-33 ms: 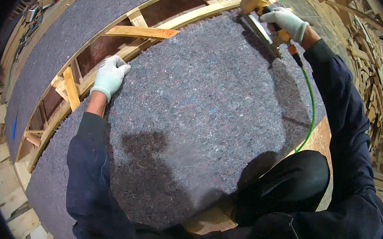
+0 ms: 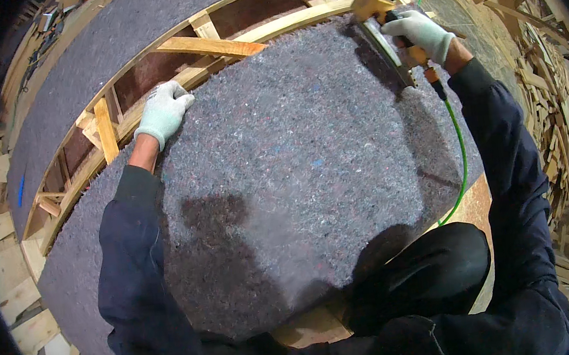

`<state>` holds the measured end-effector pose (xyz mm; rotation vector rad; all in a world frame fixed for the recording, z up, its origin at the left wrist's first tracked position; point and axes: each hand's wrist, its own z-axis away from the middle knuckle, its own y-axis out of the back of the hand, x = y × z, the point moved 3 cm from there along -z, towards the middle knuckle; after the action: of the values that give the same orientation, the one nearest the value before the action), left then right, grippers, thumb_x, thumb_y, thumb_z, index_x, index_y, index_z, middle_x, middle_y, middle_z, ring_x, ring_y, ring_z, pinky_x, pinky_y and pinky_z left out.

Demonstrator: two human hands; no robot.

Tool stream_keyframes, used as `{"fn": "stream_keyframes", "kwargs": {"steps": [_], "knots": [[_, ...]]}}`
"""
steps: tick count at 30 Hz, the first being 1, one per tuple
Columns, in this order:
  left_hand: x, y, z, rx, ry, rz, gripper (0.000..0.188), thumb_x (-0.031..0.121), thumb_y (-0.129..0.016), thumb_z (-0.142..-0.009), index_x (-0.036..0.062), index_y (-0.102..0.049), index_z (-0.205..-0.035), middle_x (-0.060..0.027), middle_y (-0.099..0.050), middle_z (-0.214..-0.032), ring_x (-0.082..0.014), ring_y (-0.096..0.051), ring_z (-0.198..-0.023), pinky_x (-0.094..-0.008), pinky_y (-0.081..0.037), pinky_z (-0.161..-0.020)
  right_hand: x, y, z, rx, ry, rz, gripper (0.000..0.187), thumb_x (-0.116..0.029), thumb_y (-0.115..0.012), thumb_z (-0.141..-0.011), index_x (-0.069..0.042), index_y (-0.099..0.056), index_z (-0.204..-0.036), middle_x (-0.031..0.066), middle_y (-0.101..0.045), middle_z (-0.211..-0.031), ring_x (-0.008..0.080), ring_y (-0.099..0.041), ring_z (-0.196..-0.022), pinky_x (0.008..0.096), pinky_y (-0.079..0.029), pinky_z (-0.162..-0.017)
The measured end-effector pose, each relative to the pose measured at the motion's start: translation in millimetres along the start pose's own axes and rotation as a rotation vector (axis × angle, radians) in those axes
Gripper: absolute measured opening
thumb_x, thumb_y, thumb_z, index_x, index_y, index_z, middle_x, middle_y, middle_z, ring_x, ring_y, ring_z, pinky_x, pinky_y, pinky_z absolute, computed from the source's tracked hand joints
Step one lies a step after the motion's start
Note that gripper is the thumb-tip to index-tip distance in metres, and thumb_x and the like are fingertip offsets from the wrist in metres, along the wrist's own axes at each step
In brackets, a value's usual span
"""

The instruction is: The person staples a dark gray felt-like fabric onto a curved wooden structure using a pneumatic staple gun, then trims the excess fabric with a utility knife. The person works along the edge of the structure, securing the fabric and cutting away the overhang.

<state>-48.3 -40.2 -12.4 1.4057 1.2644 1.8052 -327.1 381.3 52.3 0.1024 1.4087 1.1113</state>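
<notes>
One nail gun (image 2: 372, 6) sits in the closed fingers of the right hand (image 2: 424, 34), its long magazine (image 2: 383, 51) slanting nearward from the curved rail (image 2: 312, 16) over felt (image 2: 298, 176), while the left hand (image 2: 165, 112) curls farther left, its hold unclear.

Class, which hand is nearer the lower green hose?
Right hand, gripping the pneumatic gun above the hose; the left hand is across the felt, by the curved wooden rail.

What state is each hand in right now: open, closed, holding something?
Left hand: at the edge of the grey felt; whether it grips cannot be told.
Right hand: closed, holding the yellow air tool.
</notes>
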Motion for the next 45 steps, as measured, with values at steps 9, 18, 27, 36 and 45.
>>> {"fn": "stream_keyframes", "kwargs": {"steps": [9,18,27,36,45], "knots": [[-7,-4,-6,0.009,-0.05,-0.022,0.032,0.031,-0.071,-0.08,-0.0001,-0.07,-0.088,-0.0202,-0.07,-0.087,-0.0324,-0.069,-0.086,-0.0427,-0.052,-0.078,-94,-95,33,-0.21,0.012,0.039,0.023,-0.022,-0.071,-0.081,0.001,-0.067,-0.079,0.0057,-0.063,-0.067,0.0133,-0.06,-0.057,0.0298,-0.048,-0.052],[-8,-4,-11,-0.04,-0.091,-0.021,0.031,0.032,-0.072,-0.081,0.0013,-0.072,-0.085,-0.0212,-0.07,-0.091,-0.0364,-0.067,-0.089,-0.0456,-0.052,-0.079,-171,-189,46,-0.337,0.123,0.04,0.024,-0.022,-0.072,-0.078,0.001,-0.068,-0.08,0.0063,-0.065,-0.07,0.015,-0.061,-0.059,0.0301,-0.049,-0.055],[-47,19,25,-0.07,-0.08,0.112,0.039,0.04,-0.064,-0.091,0.0042,-0.069,-0.106,-0.0202,-0.069,-0.109,-0.0339,-0.066,-0.103,-0.0407,-0.05,-0.088,-213,-234,64,-0.339,0.028,0.056,0.021,-0.022,-0.07,-0.083,0.0,-0.067,-0.084,0.0033,-0.062,-0.069,0.012,-0.058,-0.057,0.0282,-0.047,-0.056],[-145,78,90,-0.084,0.011,0.1,0.036,0.037,-0.066,-0.089,0.0044,-0.07,-0.103,-0.0166,-0.071,-0.102,-0.0312,-0.067,-0.099,-0.0405,-0.051,-0.088,-227,-238,87,-0.261,0.014,-0.056,0.016,-0.016,-0.069,-0.084,-0.001,-0.066,-0.08,0.0027,-0.059,-0.063,0.0112,-0.056,-0.052,0.0277,-0.044,-0.049],[-135,70,91,0.082,0.077,-0.036,0.028,0.033,-0.065,-0.088,0.0065,-0.069,-0.097,-0.018,-0.07,-0.102,-0.0363,-0.066,-0.1,-0.0455,-0.05,-0.086,-250,-275,70,-0.322,-0.077,-0.054,0.021,-0.022,-0.072,-0.08,-0.002,-0.065,-0.076,0.0038,-0.062,-0.066,0.0134,-0.058,-0.058,0.0312,-0.046,-0.054]]}}
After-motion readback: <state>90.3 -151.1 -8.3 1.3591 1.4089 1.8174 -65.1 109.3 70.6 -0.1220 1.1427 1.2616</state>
